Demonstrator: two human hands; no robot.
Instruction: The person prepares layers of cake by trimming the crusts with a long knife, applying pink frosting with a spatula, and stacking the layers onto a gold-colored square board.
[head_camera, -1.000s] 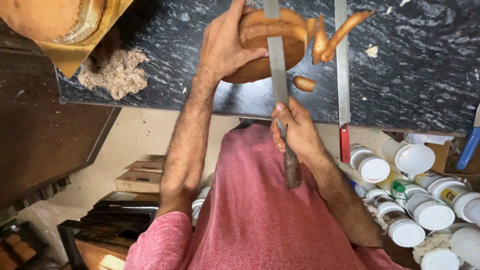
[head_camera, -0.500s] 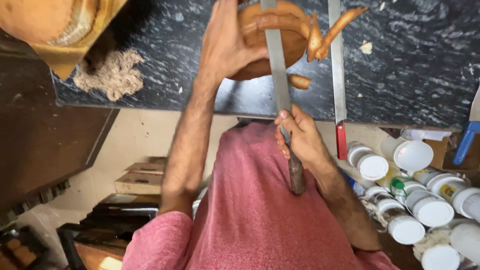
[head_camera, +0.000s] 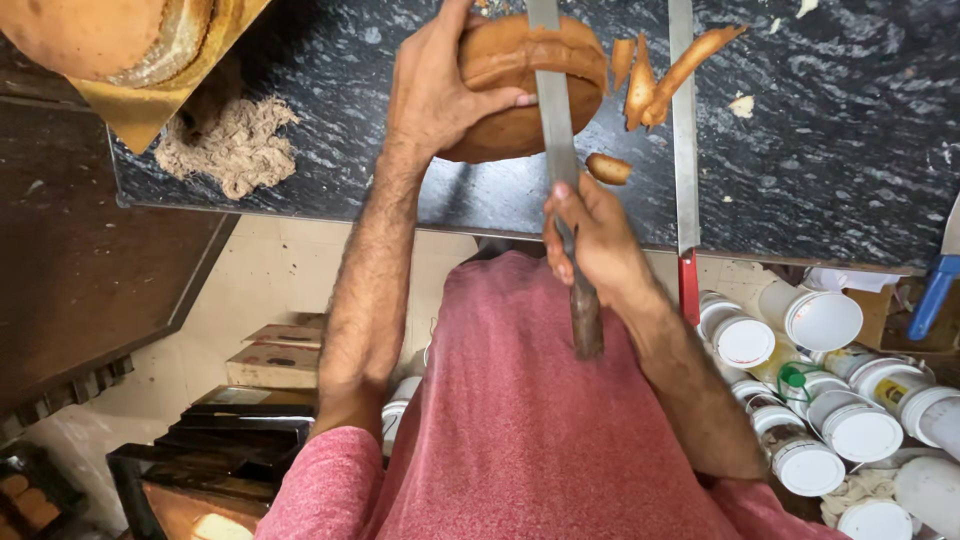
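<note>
- Head view: a round brown cake (head_camera: 520, 85) is seen on the dark speckled stone table (head_camera: 830, 150), near its front edge.
- The cake is gripped by the left hand (head_camera: 440, 85), with the palm over its left side and the thumb pressed against its front face.
- A long knife (head_camera: 560, 170) is grasped by the right hand (head_camera: 595, 245); the fingers are closed around the dark wooden handle, which juts out below the fist over the red shirt (head_camera: 520, 430).
- The flat steel blade is laid across the cake, right of its middle, and runs on past the top of the frame.
- Trimmed crust strips (head_camera: 650, 75) are scattered just right of the cake, and one small crust piece (head_camera: 608, 168) lies beside the blade near the table edge.
- A second long knife (head_camera: 685, 170) with a red handle is laid on the table right of the strips, its handle hanging past the edge.
- A heap of pale crumbs (head_camera: 230, 145) is piled at the left end of the table.
- Another round cake on a gold board (head_camera: 130, 105) is partly shown at the upper left corner.
- White-lidded jars (head_camera: 820, 400) are crowded below the table at the right, and a blue handle (head_camera: 935, 290) shows at the far right edge.
</note>
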